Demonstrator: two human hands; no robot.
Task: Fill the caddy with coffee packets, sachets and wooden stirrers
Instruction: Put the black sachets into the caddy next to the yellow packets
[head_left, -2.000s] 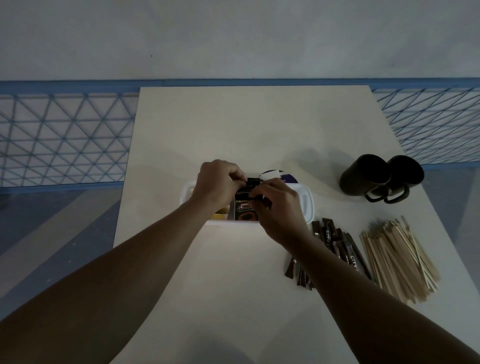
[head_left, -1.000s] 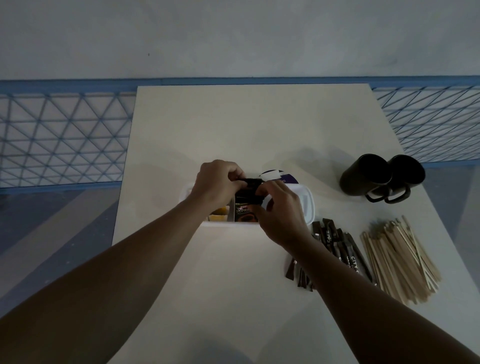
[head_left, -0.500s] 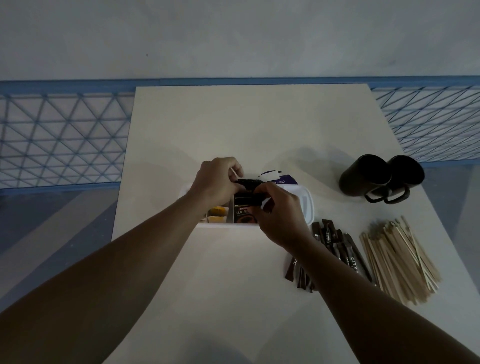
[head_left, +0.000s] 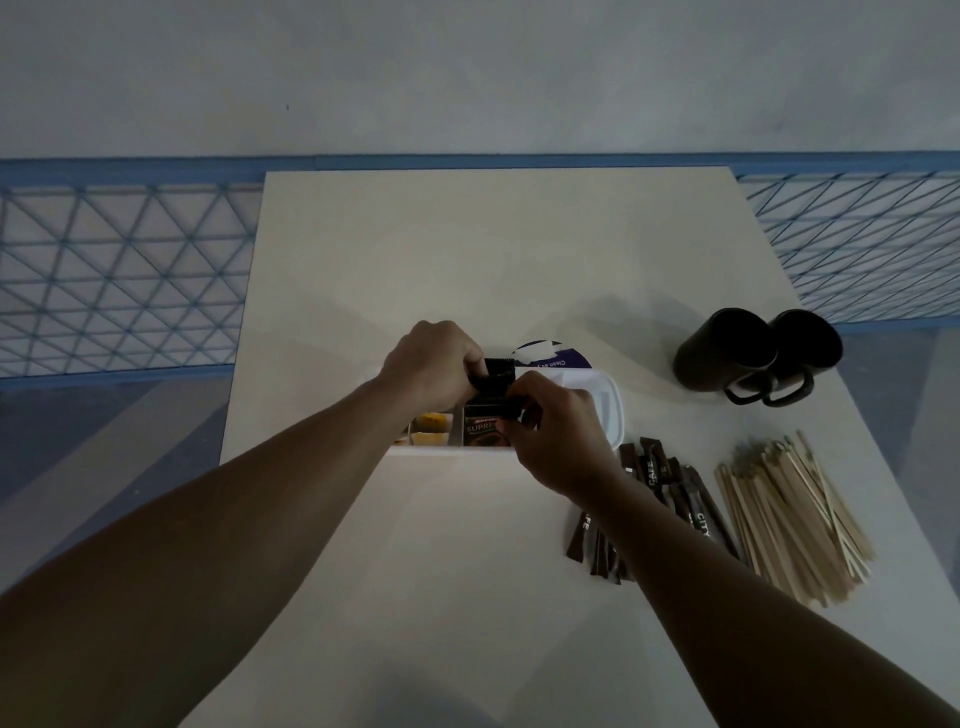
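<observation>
Coffee packets (head_left: 497, 370), a small dark stack that seems to run left to right, hang just above the white caddy (head_left: 609, 410) in the head view, over the compartment beside the one holding yellow packets (head_left: 431, 428). The left hand (head_left: 431, 366) curls its fingers round the stack's left end and the right hand (head_left: 556, 431) pinches its right end, so both are equally near and the drop looks to be straight down. Sachets (head_left: 652, 467) lie on the table (head_left: 467, 260) just right of the caddy, with the wooden stirrers (head_left: 795, 514) beyond them, both nearer the right hand.
</observation>
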